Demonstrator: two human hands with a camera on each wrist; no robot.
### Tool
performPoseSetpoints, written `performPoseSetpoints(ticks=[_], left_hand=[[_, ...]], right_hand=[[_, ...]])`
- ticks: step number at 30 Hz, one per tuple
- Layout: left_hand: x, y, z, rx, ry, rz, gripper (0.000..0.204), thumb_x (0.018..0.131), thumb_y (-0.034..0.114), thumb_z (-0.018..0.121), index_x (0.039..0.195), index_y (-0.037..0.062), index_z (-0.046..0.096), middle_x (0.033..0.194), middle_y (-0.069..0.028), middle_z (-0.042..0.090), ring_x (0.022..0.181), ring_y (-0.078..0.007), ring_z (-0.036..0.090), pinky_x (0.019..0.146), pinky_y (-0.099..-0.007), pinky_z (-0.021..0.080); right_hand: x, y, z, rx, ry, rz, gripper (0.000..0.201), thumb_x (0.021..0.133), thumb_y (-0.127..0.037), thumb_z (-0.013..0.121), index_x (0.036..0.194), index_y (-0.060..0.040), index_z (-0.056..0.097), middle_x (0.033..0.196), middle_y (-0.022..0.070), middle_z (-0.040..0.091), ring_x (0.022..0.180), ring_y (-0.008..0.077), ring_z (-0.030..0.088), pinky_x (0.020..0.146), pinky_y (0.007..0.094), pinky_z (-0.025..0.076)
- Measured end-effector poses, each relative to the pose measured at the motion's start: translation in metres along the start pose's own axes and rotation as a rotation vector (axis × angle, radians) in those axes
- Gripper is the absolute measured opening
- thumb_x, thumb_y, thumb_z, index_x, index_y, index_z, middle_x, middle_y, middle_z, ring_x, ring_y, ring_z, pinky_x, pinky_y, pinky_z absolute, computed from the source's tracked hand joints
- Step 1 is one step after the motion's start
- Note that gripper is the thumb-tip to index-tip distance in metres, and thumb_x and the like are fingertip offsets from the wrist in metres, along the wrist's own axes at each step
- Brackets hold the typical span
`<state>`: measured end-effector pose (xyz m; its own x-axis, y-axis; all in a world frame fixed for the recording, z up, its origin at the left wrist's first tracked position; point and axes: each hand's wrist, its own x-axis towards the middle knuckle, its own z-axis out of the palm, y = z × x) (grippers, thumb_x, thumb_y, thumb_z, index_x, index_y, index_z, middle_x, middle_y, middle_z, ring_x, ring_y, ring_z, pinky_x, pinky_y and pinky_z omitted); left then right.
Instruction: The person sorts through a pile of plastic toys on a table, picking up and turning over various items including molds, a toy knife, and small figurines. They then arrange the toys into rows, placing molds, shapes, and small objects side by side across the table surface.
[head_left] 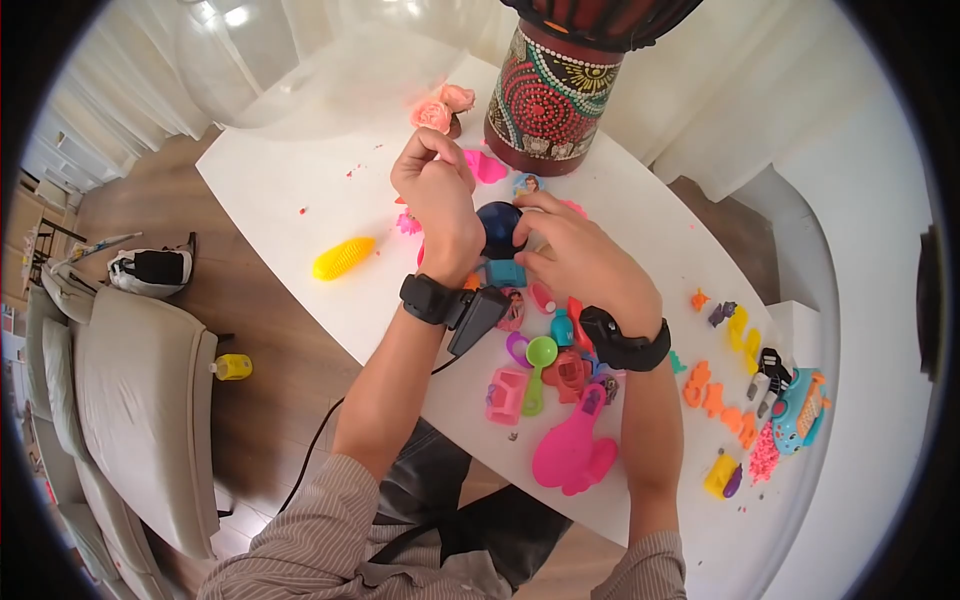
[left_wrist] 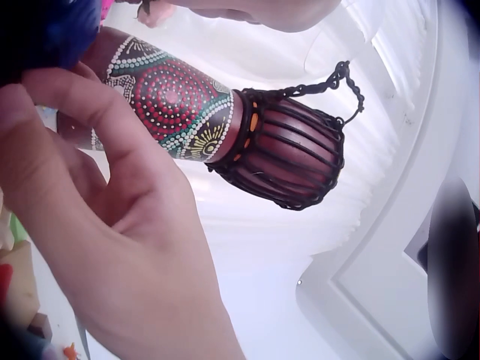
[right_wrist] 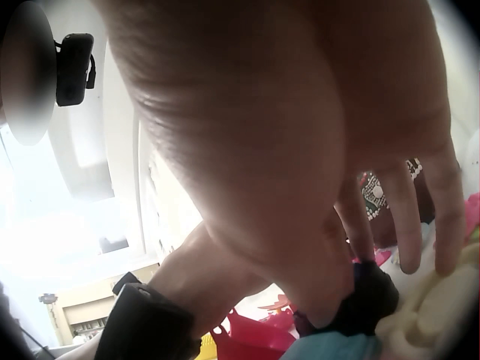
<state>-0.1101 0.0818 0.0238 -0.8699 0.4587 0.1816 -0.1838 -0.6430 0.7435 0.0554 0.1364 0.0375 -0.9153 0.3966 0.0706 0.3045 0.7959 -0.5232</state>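
A blue ball (head_left: 497, 229) lies just left of the right grip (head_left: 592, 268), touching its loosely parted fingers; what the left grip (head_left: 441, 205) holds is hidden.

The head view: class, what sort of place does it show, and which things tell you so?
Probably a home living or play room: a pale cushioned sofa, a wooden floor, and a white table scattered with colourful plastic toys.

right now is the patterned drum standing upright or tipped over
Upright: the drum stands on its narrow base on the table, its corded bowl above.
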Motion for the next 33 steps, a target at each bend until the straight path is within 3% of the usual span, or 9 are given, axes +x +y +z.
performPoseSetpoints(ticks=[7, 9, 13, 15, 18, 23, 25, 27, 33], left_hand=[[0.0, -0.004, 0.001, -0.005, 0.027, 0.005, 0.027, 0.072, -0.015, 0.031, 0.07, 0.0089, 0.044, 0.064, 0.0016, 0.042, 0.051, -0.0066, 0.028, 0.046, -0.0273, 0.016], [-0.001, -0.004, 0.002, 0.004, 0.021, 0.011, 0.027, 0.072, -0.015, 0.031, 0.07, 0.009, 0.044, 0.064, 0.0016, 0.042, 0.051, -0.0066, 0.028, 0.046, -0.0272, 0.016], [-0.003, -0.005, 0.002, 0.025, -0.002, -0.021, 0.028, 0.072, -0.014, 0.031, 0.07, 0.0091, 0.046, 0.065, 0.0018, 0.044, 0.052, -0.0058, 0.028, 0.046, -0.0266, 0.017], [-0.003, -0.005, 0.002, 0.042, -0.024, -0.032, 0.028, 0.072, -0.014, 0.031, 0.071, 0.0091, 0.047, 0.065, 0.0018, 0.045, 0.052, -0.0055, 0.029, 0.046, -0.0263, 0.017], [-0.004, -0.007, 0.003, 0.036, -0.036, -0.065, 0.028, 0.076, -0.016, 0.035, 0.069, 0.0064, 0.049, 0.063, 0.0011, 0.047, 0.053, -0.0056, 0.034, 0.047, -0.0245, 0.02], [-0.004, -0.014, 0.0, 0.03, -0.161, -0.196, 0.028, 0.077, -0.016, 0.037, 0.069, 0.0063, 0.051, 0.065, 0.0022, 0.049, 0.055, -0.0047, 0.036, 0.048, -0.0244, 0.023], [-0.003, -0.017, -0.001, 0.067, -0.189, -0.194, 0.027, 0.077, -0.016, 0.037, 0.069, 0.0062, 0.051, 0.066, 0.0025, 0.049, 0.056, -0.0043, 0.037, 0.049, -0.0243, 0.023], [-0.004, -0.019, -0.001, 0.105, -0.216, -0.189, 0.027, 0.076, -0.015, 0.038, 0.069, 0.0061, 0.052, 0.066, 0.0028, 0.049, 0.057, -0.004, 0.038, 0.049, -0.0242, 0.024], [-0.003, -0.02, -0.002, 0.139, -0.181, -0.11, 0.026, 0.073, -0.016, 0.037, 0.068, 0.0054, 0.051, 0.067, 0.0037, 0.049, 0.059, -0.0037, 0.036, 0.053, -0.0243, 0.024]], right_hand=[[0.004, -0.012, -0.013, 0.024, -0.012, 0.091, 0.027, 0.086, -0.006, 0.074, 0.109, -0.0045, 0.061, 0.122, 0.0134, 0.061, 0.112, 0.0375, 0.06, 0.093, 0.0459, 0.052], [0.007, -0.009, 0.0, 0.058, 0.16, -0.143, 0.032, 0.085, -0.004, 0.075, 0.114, -0.0054, 0.06, 0.119, 0.0124, 0.06, 0.112, 0.0383, 0.06, 0.092, 0.0475, 0.052], [0.003, -0.014, 0.002, 0.057, 0.041, -0.044, 0.041, 0.084, -0.003, 0.076, 0.121, -0.0071, 0.058, 0.121, 0.0128, 0.06, 0.111, 0.0398, 0.061, 0.093, 0.0478, 0.052], [0.003, -0.017, -0.002, 0.005, 0.009, 0.062, 0.047, 0.085, -0.004, 0.077, 0.128, -0.0067, 0.057, 0.138, 0.0164, 0.058, 0.134, 0.0441, 0.051, 0.104, 0.0501, 0.047], [0.002, -0.015, -0.003, -0.022, -0.003, 0.057, 0.054, 0.086, -0.005, 0.077, 0.134, -0.0066, 0.054, 0.143, 0.0188, 0.055, 0.14, 0.0449, 0.047, 0.106, 0.0504, 0.047], [0.0, -0.026, -0.005, -0.044, 0.021, 0.101, 0.058, 0.085, -0.011, 0.078, 0.137, -0.0056, 0.053, 0.142, 0.0198, 0.055, 0.139, 0.0435, 0.049, 0.107, 0.049, 0.047], [0.002, -0.028, -0.006, -0.032, 0.019, 0.127, 0.059, 0.084, -0.013, 0.079, 0.137, -0.0056, 0.053, 0.141, 0.0195, 0.056, 0.137, 0.0425, 0.05, 0.107, 0.0482, 0.047], [0.003, -0.023, -0.004, -0.034, 0.108, 0.047, 0.067, 0.084, -0.016, 0.078, 0.142, -0.0072, 0.046, 0.142, 0.0193, 0.054, 0.121, 0.0436, 0.057, 0.097, 0.0485, 0.055], [0.001, -0.015, -0.003, -0.122, -0.004, 0.065, 0.054, 0.084, -0.016, 0.078, 0.132, -0.0075, 0.055, 0.138, 0.0156, 0.056, 0.121, 0.0398, 0.057, 0.096, 0.0492, 0.054]])
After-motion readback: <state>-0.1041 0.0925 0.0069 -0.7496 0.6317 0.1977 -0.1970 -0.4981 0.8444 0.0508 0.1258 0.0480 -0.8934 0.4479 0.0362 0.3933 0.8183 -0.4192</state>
